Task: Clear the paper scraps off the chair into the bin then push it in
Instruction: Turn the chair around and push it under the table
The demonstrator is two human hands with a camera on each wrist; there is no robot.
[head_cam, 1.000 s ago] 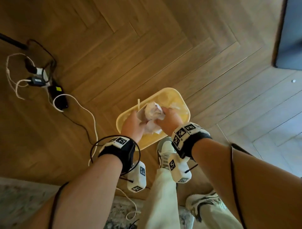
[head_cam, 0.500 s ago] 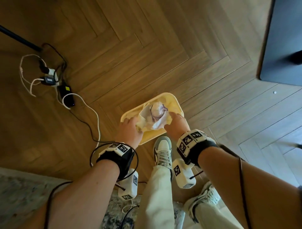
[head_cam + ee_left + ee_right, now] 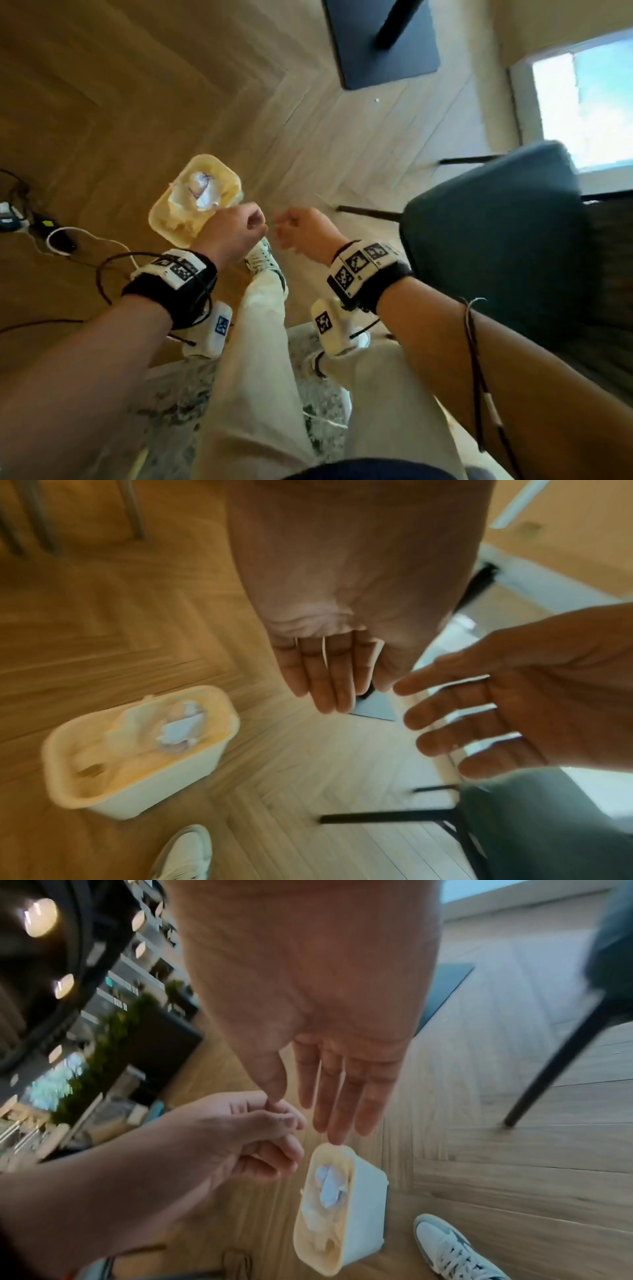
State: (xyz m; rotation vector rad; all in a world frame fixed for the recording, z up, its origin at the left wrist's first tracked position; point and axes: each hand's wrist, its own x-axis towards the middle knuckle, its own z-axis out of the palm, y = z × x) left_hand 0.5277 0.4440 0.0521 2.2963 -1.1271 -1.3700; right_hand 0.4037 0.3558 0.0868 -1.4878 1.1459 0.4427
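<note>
Head view, looking down at a herringbone wood floor. The cream bin stands on the floor at about ten o'clock from the hands; crumpled paper scraps lie inside it, white and partly bluish in the wrist views. Both hands hang above the floor, near each other but not touching, and hold nothing. The left hand sits just beside the bin's near rim in the head view, its fingers loosely bent; in its own wrist view the fingers extend straight and together — relaxed, empty. The right hand lies at three o'clock of the left; the left wrist view shows its fingers spread and slack, likewise empty. The dark grey-green chair stands at three o'clock of the right hand, its black legs on the floor; its seat shows no scraps on the part in view, though the picture is blurred. A white sneaker rests on the floor at six o'clock of the bin. Cables and a power strip lie at nine o'clock — well apart from the bin.
</note>
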